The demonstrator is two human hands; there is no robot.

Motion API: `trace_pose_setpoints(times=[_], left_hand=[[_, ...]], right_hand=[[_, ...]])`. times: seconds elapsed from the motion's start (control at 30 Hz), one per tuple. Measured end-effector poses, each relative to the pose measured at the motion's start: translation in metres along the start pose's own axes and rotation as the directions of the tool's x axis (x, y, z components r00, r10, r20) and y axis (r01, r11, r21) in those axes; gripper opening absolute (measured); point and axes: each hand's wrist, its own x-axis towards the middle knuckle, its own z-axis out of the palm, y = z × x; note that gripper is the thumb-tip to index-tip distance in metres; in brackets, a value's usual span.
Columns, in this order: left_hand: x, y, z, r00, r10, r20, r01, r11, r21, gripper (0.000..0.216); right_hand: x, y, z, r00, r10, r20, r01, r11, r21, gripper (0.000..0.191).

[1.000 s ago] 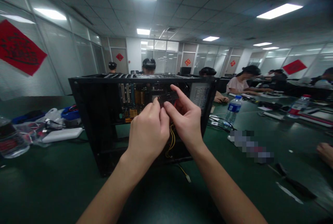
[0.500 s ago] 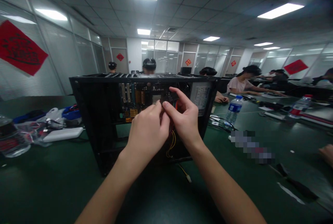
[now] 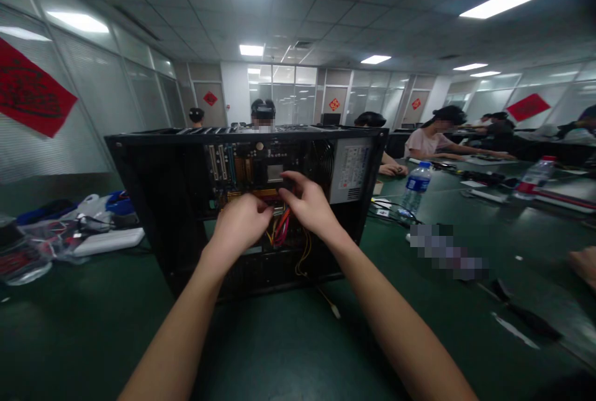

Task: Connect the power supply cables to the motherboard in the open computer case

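An open black computer case [image 3: 153,171] stands on the green table [image 3: 288,351], showing its motherboard [image 3: 242,168], a fan [image 3: 321,159] and a labelled power supply [image 3: 349,168]. Both my hands reach inside it. My left hand [image 3: 242,224] is curled, its fingertips pinched just above a bundle of red and yellow cables [image 3: 282,233]. My right hand [image 3: 310,205] is closed on a small dark part [image 3: 285,185] held against the board. What the left fingers grip is hidden.
A water bottle [image 3: 416,187] stands right of the case, with cables beside it. Bags and a white flat box [image 3: 109,241] lie at the left. A loose connector [image 3: 334,312] trails from the case. Another person's hand [image 3: 584,264] rests at the right edge. People sit behind.
Both hands have moved forward and down, from in front of the case into it. The dark flat part held up between them now sits low against the motherboard.
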Motion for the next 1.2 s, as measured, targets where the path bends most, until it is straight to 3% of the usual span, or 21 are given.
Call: trace_pose_setpoints(times=[0.17,0.37,0.67,1.2], left_hand=[[0.015,-0.015,0.026,0.993,-0.073,0.091,0.058,0.987,0.152,0.032],[0.020,-0.023,0.043,0.995,-0.086,0.058,0.073,0.977,0.203,0.035],[0.024,-0.023,0.058,0.994,-0.090,0.064,0.076,0.976,0.203,0.034],[0.020,-0.027,0.053,0.997,-0.079,-0.022,0.082,0.952,0.295,0.036]], right_hand=[[0.000,0.033,0.018,0.989,0.145,0.016,-0.137,0.957,-0.256,0.040],[0.002,0.062,0.025,0.967,0.255,0.000,-0.244,0.926,-0.289,0.024],[0.001,0.061,0.026,0.967,0.254,0.025,-0.236,0.925,-0.297,0.023],[0.001,0.058,0.027,0.968,0.250,0.030,-0.233,0.933,-0.273,0.021]])
